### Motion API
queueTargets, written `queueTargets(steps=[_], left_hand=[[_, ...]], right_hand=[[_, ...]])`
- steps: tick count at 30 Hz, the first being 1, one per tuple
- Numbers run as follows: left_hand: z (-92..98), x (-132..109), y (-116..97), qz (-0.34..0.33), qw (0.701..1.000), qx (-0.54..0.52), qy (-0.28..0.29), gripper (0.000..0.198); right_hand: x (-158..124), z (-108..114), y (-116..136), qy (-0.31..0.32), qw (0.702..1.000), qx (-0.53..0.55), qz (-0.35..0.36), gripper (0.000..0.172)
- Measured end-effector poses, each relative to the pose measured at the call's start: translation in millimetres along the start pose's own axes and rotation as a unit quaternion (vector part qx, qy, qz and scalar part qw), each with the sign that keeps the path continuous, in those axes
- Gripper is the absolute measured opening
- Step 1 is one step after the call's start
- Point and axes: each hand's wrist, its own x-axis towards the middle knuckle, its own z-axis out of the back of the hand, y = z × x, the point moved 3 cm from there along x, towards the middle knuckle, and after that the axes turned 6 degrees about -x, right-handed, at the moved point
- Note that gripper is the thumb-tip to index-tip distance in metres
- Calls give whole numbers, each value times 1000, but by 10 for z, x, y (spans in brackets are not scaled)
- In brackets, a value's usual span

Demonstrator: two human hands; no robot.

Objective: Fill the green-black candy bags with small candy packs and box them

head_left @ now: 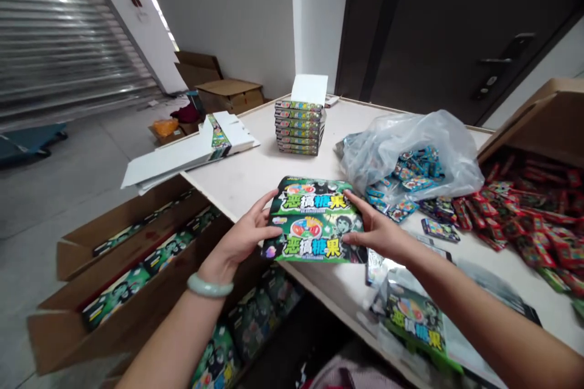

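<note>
A green and black printed candy box (314, 228) with large colourful Chinese lettering is held level over the table's near edge. My left hand (244, 231) grips its left end, thumb on the front. At the right end, my right hand (381, 232) has its thumb on the printed front and a finger along the upper edge. The undersides of both hands are partly hidden. Beyond the box stands a stack of similar flat boxes (298, 127), with a raised white flap (310, 89) on top. Below my right forearm lies another green box (415, 316) in clear plastic.
A clear plastic bag (420, 134) spills blue packets beside red packets (533, 206) on the white table (255, 164). Flat white cartons (177, 161) overhang its left edge. Open cardboard boxes (59, 310) holding green boxes stand on the floor at left. A dark door (456, 24) is behind.
</note>
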Motion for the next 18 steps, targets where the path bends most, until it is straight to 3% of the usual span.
queueTargets(steps=[2,5,7,9,11,14,16,18], left_hand=[[-80,112,46,-44,999,17,-18,89],[-99,294,39,-125,977,141,-97,66],[-62,375,-32,-199,941,228,-153,44],[-10,413,-119,-251,911,271,-181,27],[36,412,-165,-238,914,286,-160,22],[51,281,-108,-153,936,308,-83,33],[27,116,9,-117,932,338,-61,45],[-7,-55,162,-125,908,392,-76,54]], right_hand=[[56,44,-56,-47,988,-145,28,89],[181,124,5,-134,920,-362,67,62],[268,167,106,-182,889,-410,91,38],[314,202,183,-213,886,-400,96,26],[286,204,179,-195,906,-367,78,28],[78,117,21,-98,940,-321,56,47],[-111,25,-129,-66,932,-345,84,59],[-254,-75,-289,-82,892,-422,138,62]])
